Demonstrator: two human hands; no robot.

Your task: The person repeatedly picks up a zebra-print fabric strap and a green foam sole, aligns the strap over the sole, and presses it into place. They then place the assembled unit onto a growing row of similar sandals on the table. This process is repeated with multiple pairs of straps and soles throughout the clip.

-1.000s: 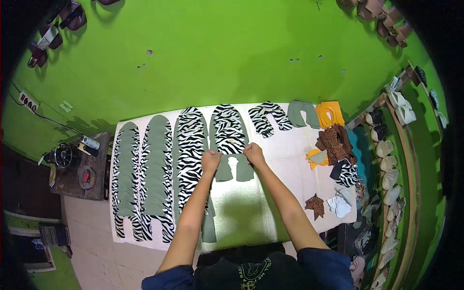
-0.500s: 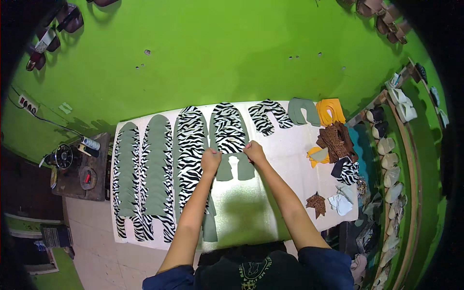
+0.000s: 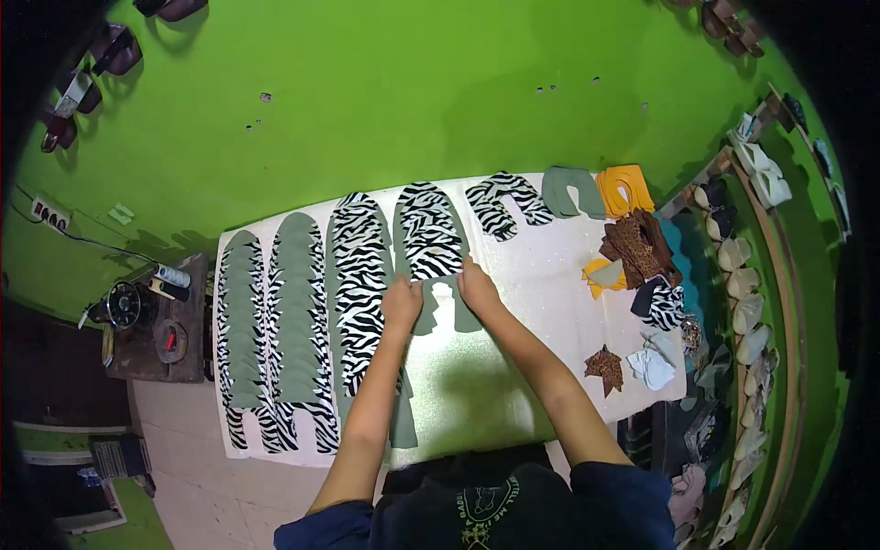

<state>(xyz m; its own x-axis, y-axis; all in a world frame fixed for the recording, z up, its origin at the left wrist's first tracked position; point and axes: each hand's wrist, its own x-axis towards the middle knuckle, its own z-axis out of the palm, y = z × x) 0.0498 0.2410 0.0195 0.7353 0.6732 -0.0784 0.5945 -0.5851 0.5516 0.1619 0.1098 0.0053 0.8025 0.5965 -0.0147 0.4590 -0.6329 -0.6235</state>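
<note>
A column of overlapping U-shaped cut pieces, zebra print (image 3: 433, 240) with grey-green edges, lies before me on the pale table. At its near end two legs of a grey-green U-shaped piece (image 3: 467, 313) show, with a notch between them. My left hand (image 3: 402, 304) is closed on the left edge of this end piece. Opposite it, my right hand (image 3: 478, 288) pinches the right edge. The fingertips are partly hidden, so which layers they grip is unclear. Beside my left forearm runs another zebra-print column (image 3: 359, 302).
Two grey-green columns (image 3: 298, 312) with zebra edges lie at left. Along the far edge sit a zebra stack (image 3: 500, 220), a green stack (image 3: 559, 188) and an orange stack (image 3: 625, 174). Brown leopard-print scraps (image 3: 642, 243) lie right. A sewing machine (image 3: 124, 302) stands left; shoe racks (image 3: 779, 247) line the right.
The whole view has shifted slightly. Both hands stay at the near end of the column, and the end piece now sits closer under the zebra-print one, with less of its top showing.
</note>
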